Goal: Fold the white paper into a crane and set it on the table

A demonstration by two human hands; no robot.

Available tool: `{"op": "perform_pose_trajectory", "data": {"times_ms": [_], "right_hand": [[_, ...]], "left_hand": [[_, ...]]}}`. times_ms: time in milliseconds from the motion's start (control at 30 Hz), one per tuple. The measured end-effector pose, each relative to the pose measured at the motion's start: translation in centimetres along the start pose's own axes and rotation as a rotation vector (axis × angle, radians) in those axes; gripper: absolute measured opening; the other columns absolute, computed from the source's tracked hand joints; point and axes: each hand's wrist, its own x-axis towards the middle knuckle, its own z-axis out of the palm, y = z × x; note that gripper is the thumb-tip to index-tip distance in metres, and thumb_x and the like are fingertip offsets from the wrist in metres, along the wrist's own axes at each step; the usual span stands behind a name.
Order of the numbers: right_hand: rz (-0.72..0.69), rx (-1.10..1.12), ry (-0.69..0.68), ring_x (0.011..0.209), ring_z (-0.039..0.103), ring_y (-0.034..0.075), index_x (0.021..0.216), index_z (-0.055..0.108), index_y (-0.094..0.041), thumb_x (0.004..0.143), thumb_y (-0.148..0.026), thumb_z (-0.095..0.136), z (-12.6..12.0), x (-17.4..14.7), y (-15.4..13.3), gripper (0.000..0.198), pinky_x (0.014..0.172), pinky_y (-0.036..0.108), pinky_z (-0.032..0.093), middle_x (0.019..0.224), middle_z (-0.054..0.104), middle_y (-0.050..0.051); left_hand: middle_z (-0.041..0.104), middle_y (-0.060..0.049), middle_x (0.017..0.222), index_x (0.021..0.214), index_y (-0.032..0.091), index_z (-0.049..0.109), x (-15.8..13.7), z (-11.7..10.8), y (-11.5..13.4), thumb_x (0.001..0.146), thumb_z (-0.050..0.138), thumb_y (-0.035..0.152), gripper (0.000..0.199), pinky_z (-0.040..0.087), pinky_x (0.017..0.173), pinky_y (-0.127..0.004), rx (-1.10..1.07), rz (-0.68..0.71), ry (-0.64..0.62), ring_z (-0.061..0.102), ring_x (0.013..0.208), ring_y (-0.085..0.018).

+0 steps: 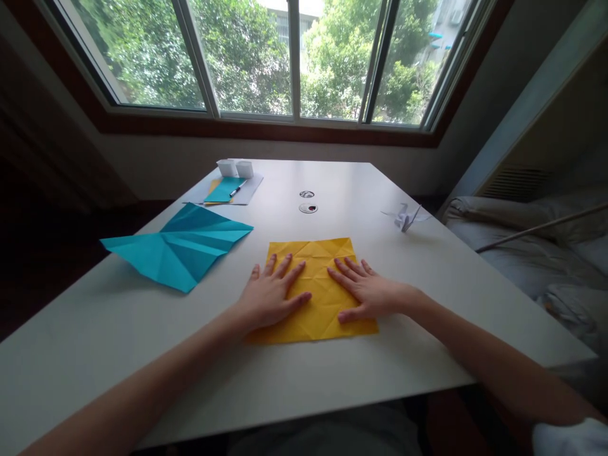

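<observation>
A yellow square of origami paper (316, 316) lies unfolded near the front of the white table, with crease lines crossing it. My left hand (273, 292) rests flat on its left side, fingers spread. On the right side of the sheet, my right hand (365, 290) is also laid flat with its fingers apart. Both palms cover parts of the paper's edges. Left of my left hand is a larger creased blue sheet of paper (178, 244), partly raised off the tabletop.
A white paper crane (405, 218) stands at the right. Two round stickers lie mid-table, the nearer sticker (308, 208) below the other. At the back left are small white boxes (244, 169), stacked paper (223, 190) and a pen (237, 189). The white table (294, 392) ends close to my body.
</observation>
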Motion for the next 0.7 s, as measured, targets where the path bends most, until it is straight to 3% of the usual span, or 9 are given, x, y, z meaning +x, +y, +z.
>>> {"op": "perform_pose_trajectory", "data": {"times_ms": [333, 533, 700], "right_hand": [[0.056, 0.030, -0.113, 0.134, -0.015, 0.035, 0.142, -0.008, -0.019, 0.049, -0.077, 0.059, -1.0, -0.3, 0.7, 0.129, 0.105, 0.056, -0.010, 0.148, -0.014, 0.013], [0.114, 0.068, -0.166, 0.131, -0.023, 0.035, 0.141, -0.011, -0.023, 0.045, -0.074, 0.064, -1.4, -0.6, 2.5, 0.132, 0.103, 0.056, -0.014, 0.148, -0.019, 0.009], [0.129, 0.044, -0.112, 0.132, -0.019, 0.037, 0.143, -0.002, -0.029, 0.046, -0.073, 0.065, -1.6, -0.7, 3.3, 0.126, 0.104, 0.058, -0.009, 0.150, -0.011, 0.006]], "left_hand": [[0.001, -0.003, 0.150, 0.139, 0.039, 0.008, 0.1, -2.2, -3.8, 0.070, 0.033, 0.077, 0.082, 0.002, 0.102, -0.061, 0.059, -0.042, -0.165, -0.005, 0.135, -0.036], [-0.006, -0.003, 0.150, 0.140, 0.038, 0.006, -0.5, -3.8, -6.3, 0.056, 0.051, 0.078, 0.104, -0.004, 0.102, -0.061, 0.069, 0.078, -0.297, -0.013, 0.134, -0.037], [0.000, -0.001, 0.151, 0.140, 0.037, 0.013, -0.5, -4.3, -7.6, 0.052, 0.057, 0.076, 0.106, -0.003, 0.103, -0.059, 0.054, 0.106, -0.283, -0.011, 0.134, -0.037]]}}
